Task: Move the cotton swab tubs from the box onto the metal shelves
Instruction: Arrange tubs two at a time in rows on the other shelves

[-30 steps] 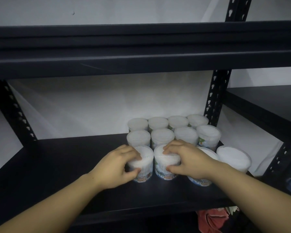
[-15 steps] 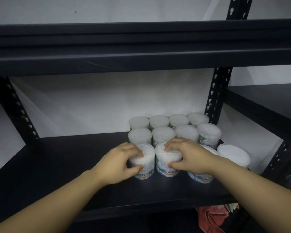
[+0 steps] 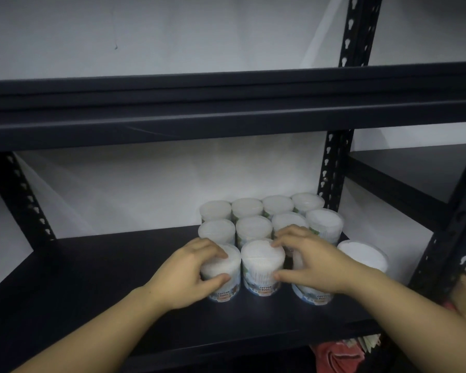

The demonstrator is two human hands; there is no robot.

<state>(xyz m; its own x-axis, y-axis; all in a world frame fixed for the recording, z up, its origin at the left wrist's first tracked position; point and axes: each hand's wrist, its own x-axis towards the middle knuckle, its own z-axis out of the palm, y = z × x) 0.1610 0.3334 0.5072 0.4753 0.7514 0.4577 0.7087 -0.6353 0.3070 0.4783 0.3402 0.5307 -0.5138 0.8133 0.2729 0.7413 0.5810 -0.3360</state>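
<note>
Several white cotton swab tubs stand in rows at the right end of the black metal shelf (image 3: pixel 97 270). My left hand (image 3: pixel 188 275) is wrapped around the front-left tub (image 3: pixel 227 286). My right hand (image 3: pixel 309 262) has its fingers and thumb on the front-middle tub (image 3: pixel 261 267), and it hides most of another front tub (image 3: pixel 314 294) beneath it. One more tub (image 3: pixel 363 255) stands at the far right of the front row. The two back rows (image 3: pixel 253 219) stand upright against the white wall. The box is out of view.
A higher black shelf (image 3: pixel 226 117) runs overhead. Perforated black uprights stand at the left (image 3: pixel 24 200) and the right (image 3: pixel 332 173). A second rack's shelf (image 3: pixel 425 170) is at the right. Red cloth (image 3: pixel 331 356) lies below the shelf.
The view has tilted up a little. My right hand has shifted slightly to the right on the middle tub, so more of its top shows. My left hand stays on the front-left tub.
</note>
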